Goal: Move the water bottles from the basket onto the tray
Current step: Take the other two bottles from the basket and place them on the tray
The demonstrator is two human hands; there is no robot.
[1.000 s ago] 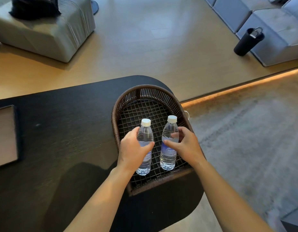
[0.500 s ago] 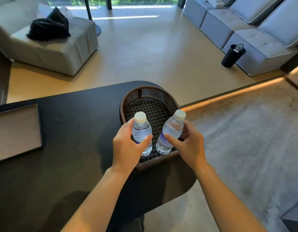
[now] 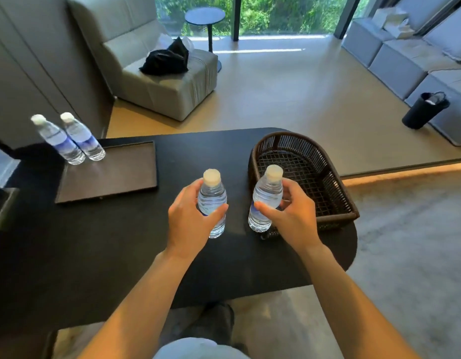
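Note:
My left hand grips a clear water bottle with a white cap, held upright above the black table, left of the basket. My right hand grips a second bottle, tilted slightly, at the basket's near left corner. The dark woven basket stands on the table's right end with no bottles inside. A flat dark tray lies at the left. Two more bottles stand on its far left corner.
The black oval table ends in a rounded edge just right of the basket. A dark box edge sits at the far left. Beyond the table are a grey armchair, a sofa and a black bin.
Both hands have lifted their bottles out of the basket and carried them left, over the table. My view swung left and up, bringing the tray and its two bottles into sight.

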